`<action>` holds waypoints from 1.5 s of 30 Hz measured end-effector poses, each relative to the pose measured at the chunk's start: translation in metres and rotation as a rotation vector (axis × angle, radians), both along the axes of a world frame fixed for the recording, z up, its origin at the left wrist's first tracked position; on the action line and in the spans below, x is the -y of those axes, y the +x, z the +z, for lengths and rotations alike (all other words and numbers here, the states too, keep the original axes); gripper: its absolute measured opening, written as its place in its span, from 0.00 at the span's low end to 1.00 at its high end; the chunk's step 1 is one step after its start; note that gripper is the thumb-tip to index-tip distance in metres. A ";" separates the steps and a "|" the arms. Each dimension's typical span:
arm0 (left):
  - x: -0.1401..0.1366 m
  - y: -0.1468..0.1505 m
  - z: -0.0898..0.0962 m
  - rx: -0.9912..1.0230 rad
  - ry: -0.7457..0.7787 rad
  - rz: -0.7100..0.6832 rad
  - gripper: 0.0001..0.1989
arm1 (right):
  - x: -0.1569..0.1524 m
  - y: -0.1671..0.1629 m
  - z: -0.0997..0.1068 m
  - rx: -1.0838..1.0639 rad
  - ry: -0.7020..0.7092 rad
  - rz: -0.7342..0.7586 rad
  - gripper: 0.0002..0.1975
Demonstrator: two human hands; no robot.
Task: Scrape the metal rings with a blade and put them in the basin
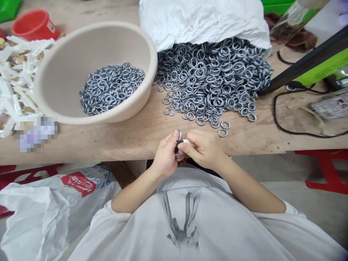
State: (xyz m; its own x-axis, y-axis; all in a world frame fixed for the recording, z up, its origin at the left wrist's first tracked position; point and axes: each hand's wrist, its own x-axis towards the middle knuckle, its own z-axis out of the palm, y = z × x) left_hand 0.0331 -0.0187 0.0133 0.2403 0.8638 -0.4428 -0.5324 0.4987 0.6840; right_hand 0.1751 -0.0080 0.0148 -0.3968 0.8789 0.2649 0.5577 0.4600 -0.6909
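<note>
My left hand [165,156] pinches a grey ring [179,134] between thumb and fingers at the table's front edge. My right hand [208,148] is closed on a small tool with a dark tip [179,141] and a whitish part by the thumb; its exact kind is not clear. The dark tip lies across the ring, and part of the ring is hidden by fingers. Beyond my hands spreads a heap of similar grey rings [209,79], with two loose rings [223,133] nearest my right hand. More rings [111,88] lie in a large beige basin [67,65] on the left.
A white sack [203,21] lies behind the heap. White strips [16,83] and a red bucket [35,27] are at left. On the right are a dark bar [307,59] and a black cable [282,127]. Red stools and a white bag [54,214] are below the table.
</note>
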 end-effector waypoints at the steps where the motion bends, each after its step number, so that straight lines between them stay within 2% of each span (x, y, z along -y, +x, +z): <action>1: 0.000 0.000 0.000 -0.002 0.004 0.003 0.28 | 0.001 0.000 0.001 0.000 0.002 0.007 0.26; 5: 0.002 0.000 -0.001 -0.017 0.039 0.011 0.27 | -0.001 -0.002 -0.001 -0.022 0.001 -0.034 0.26; 7: 0.005 0.000 -0.001 -0.015 0.060 -0.043 0.26 | -0.007 0.005 -0.006 -0.065 -0.022 -0.165 0.27; 10: 0.009 -0.003 0.001 0.010 0.051 -0.156 0.26 | -0.017 0.032 -0.014 -0.099 -0.057 -0.449 0.27; 13: 0.006 -0.009 0.002 0.013 0.000 -0.155 0.24 | -0.017 0.068 -0.022 0.095 -0.013 -0.652 0.21; 15: 0.001 -0.011 0.001 0.012 -0.017 -0.164 0.20 | -0.012 0.085 -0.025 0.250 -0.028 -0.710 0.17; 19: -0.010 -0.012 -0.002 0.010 -0.021 -0.170 0.15 | -0.011 0.096 -0.031 0.335 -0.115 -0.694 0.14; 23: -0.016 -0.014 -0.002 -0.020 -0.047 -0.111 0.10 | -0.022 0.097 -0.030 0.245 -0.148 -0.668 0.09; 26: -0.016 -0.013 -0.001 -0.038 -0.037 -0.087 0.12 | -0.023 0.083 -0.021 -0.093 -0.196 -0.611 0.08; 29: -0.011 -0.004 -0.004 -0.051 0.010 -0.148 0.19 | -0.013 0.048 -0.011 -0.537 -0.374 -0.405 0.13; 31: -0.007 0.003 -0.007 -0.057 0.035 -0.211 0.24 | -0.003 0.021 -0.007 -0.693 -0.544 -0.250 0.17; 33: -0.004 0.008 -0.010 -0.065 0.028 -0.229 0.27 | 0.004 0.001 -0.006 -0.752 -0.630 -0.200 0.19; 35: -0.003 0.009 -0.012 -0.070 0.020 -0.205 0.29 | 0.007 -0.009 -0.008 -0.738 -0.620 -0.201 0.20; 37: -0.002 0.007 -0.012 -0.061 0.038 -0.171 0.29 | 0.007 -0.010 -0.011 -0.683 -0.549 -0.193 0.20; 42: 0.000 0.003 -0.010 -0.035 0.051 -0.065 0.28 | 0.004 -0.002 -0.010 -0.481 -0.167 -0.155 0.22; 44: 0.002 0.004 -0.011 -0.042 0.060 -0.068 0.28 | 0.002 -0.002 -0.008 -0.438 -0.137 -0.153 0.21; 45: 0.004 0.004 -0.011 -0.045 0.069 -0.085 0.28 | 0.001 -0.002 -0.007 -0.447 -0.175 -0.160 0.20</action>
State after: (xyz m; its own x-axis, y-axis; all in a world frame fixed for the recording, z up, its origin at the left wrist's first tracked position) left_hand 0.0371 -0.0226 0.0024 0.2954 0.8698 -0.3952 -0.4583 0.4920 0.7402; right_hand 0.1730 -0.0087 0.0080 -0.1351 0.9658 0.2211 0.2437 0.2487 -0.9374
